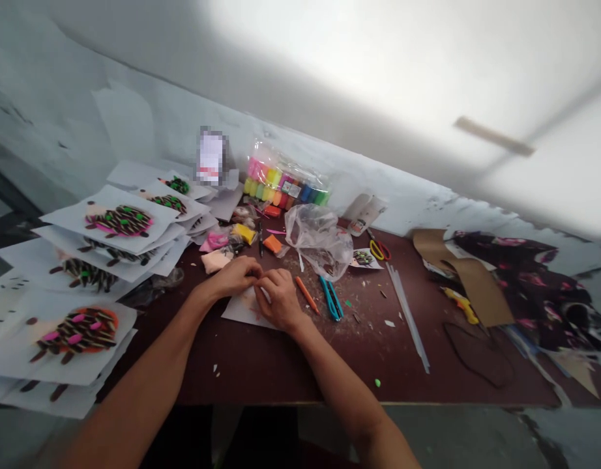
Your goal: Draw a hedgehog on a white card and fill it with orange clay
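Note:
My left hand [238, 274] and my right hand [279, 298] meet at the fingertips over a small white sheet of paper [236, 311]. Both sets of fingers are curled in and closed; whatever they pinch is too small or hidden to make out. Part of a pale orange shape shows on the sheet beneath my right hand. A lump of peach-coloured modelling clay [216, 261] lies just beyond my left wrist. Beside my right hand are an orange pen-like stick [307, 295] and teal-handled pliers [332, 298].
Stacked paper sheets with clay hedgehogs [118, 220] fill the left side. Behind my hands are a clear plastic bag [320, 238], a pack of coloured clay [285, 185] and a phone [211, 156]. Scissors [379, 249], glue sticks [409, 319] and a yellow glue gun [461, 304] lie rightward.

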Demonstrator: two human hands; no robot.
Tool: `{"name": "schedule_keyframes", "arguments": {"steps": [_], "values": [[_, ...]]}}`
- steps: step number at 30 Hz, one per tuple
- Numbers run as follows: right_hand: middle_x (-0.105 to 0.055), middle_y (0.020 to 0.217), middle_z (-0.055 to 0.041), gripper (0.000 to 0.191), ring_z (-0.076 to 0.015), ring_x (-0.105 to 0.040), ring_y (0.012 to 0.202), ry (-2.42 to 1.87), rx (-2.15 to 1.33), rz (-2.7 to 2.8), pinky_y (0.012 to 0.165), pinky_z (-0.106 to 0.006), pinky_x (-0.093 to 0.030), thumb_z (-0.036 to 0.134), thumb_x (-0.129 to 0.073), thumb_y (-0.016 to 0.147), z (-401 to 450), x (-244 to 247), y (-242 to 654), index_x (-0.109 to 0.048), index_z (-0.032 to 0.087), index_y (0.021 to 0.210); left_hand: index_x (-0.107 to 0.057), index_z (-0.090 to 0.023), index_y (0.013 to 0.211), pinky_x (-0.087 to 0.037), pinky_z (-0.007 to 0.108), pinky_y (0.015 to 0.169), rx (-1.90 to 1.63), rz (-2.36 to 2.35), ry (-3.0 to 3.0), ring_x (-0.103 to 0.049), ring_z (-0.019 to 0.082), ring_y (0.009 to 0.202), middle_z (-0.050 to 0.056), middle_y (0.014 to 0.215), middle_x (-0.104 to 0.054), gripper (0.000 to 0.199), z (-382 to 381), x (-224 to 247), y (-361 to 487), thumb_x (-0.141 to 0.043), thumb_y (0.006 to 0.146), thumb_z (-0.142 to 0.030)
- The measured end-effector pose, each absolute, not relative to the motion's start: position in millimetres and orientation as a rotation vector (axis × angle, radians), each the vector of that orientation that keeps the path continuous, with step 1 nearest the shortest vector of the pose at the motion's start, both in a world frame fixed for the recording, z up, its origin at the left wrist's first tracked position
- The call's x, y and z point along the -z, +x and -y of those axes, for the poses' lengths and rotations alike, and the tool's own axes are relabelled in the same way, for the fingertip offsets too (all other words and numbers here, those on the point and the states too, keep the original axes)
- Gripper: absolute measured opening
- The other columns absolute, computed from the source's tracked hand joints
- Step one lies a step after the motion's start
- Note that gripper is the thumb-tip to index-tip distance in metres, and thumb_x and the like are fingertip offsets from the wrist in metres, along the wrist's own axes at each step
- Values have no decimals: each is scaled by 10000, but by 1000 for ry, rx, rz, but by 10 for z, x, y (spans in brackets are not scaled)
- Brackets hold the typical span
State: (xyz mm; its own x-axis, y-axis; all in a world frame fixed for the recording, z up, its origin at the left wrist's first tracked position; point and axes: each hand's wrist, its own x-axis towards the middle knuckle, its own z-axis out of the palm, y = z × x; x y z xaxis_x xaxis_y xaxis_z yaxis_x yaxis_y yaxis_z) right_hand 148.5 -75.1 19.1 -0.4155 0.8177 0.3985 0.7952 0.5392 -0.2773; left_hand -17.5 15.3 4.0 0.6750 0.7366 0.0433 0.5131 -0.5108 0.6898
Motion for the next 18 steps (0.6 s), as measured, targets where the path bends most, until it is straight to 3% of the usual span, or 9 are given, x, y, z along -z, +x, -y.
{"name": "schedule_keyframes", "arguments": {"steps": [8, 18], "values": [[-664, 973, -65, 188, -204, -548, 940, -1294, -43, 2334, 879, -353, -406, 235, -506, 986, 776, -176, 1468, -664, 210, 887, -741, -170, 820, -466, 279, 801, -440, -927, 2218, -614, 202, 848, 41, 863, -715, 167, -143, -55, -175, -593, 749, -137], [-674, 1032, -78, 191, -208, -530, 965, -1210, -32, 2394, 883, -361, -395, 290, -539, 990, 792, -130, 1445, -696, 201, 928, -729, -156, 804, -463, 279, 730, -470, -862, 2200, -609, 201, 789, 52, 817, -699, 207, -164, -27, -207, -590, 833, -306]]}}
